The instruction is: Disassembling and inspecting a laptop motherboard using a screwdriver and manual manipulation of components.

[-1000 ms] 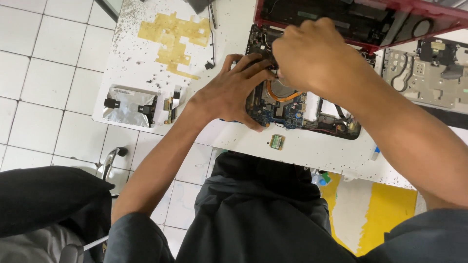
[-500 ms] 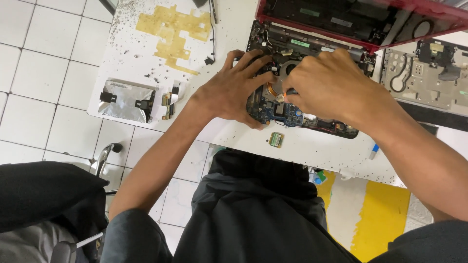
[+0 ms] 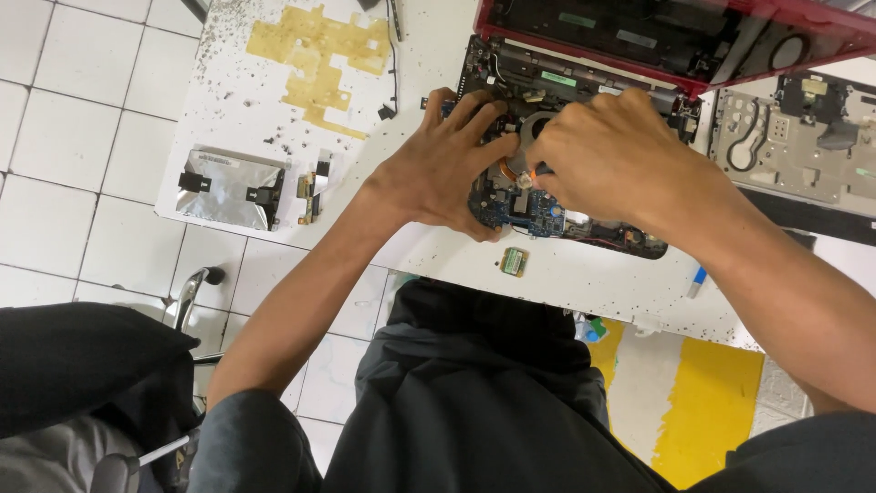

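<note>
An opened laptop base (image 3: 593, 228) with a bare blue circuit board and a copper-ringed fan lies on the white table (image 3: 438, 256), its red lid (image 3: 675, 36) tilted up behind. My left hand (image 3: 447, 169) lies flat on the board's left end with fingers spread, holding nothing. My right hand (image 3: 620, 155) is curled over the fan area, pinching a small dark tool with an orange tip (image 3: 537, 172). The tool's tip touches the board beside the fan. My right hand hides most of the board's middle.
A small square chip (image 3: 515, 261) lies loose in front of the laptop. A silver foil-wrapped part (image 3: 228, 187) and a narrow circuit strip (image 3: 310, 187) sit at the table's left. A grey chassis panel (image 3: 803, 137) lies at the right, a blue pen (image 3: 695, 281) near the front edge.
My right hand came down from the lid's edge onto the fan area and now holds there. My left hand stayed pressed on the board.
</note>
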